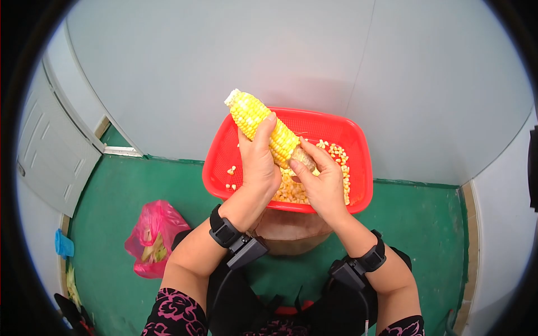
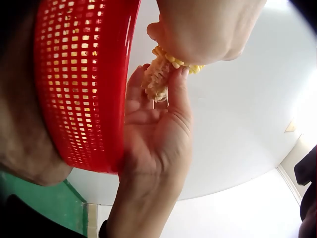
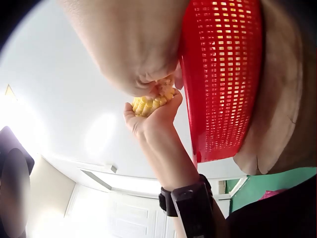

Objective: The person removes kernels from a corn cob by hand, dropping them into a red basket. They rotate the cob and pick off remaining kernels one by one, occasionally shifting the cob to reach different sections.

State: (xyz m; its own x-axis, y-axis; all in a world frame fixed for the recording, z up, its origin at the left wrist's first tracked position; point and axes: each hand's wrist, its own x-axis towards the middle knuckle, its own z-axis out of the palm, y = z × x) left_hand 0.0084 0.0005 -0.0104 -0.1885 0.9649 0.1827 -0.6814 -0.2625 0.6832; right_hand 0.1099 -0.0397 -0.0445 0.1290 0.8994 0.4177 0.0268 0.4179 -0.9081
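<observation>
An ear of yellow corn (image 1: pixel 255 115) is held tilted above a red mesh basket (image 1: pixel 367 168). My left hand (image 1: pixel 259 159) grips it around its middle, the thumb lying along the kernels. At the lower end, kernels are gone and the bare cob (image 2: pixel 157 77) shows. Thumb and fingers of my right hand (image 1: pixel 325 182) pinch this end, near where the kernel rows begin. Loose kernels (image 1: pixel 294 193) lie in the basket below. In the right wrist view, the left hand (image 3: pixel 158 119) holds the ear from beneath, while the right hand partly covers the cob.
The basket stands on a round wooden block (image 1: pixel 291 229) between the person's knees. On the green floor to the left lies a pink plastic bag (image 1: pixel 157 235) with husks inside. A blue container (image 1: pixel 64 244) is by the left wall. A grey wall (image 1: pixel 314 50) rises behind the basket.
</observation>
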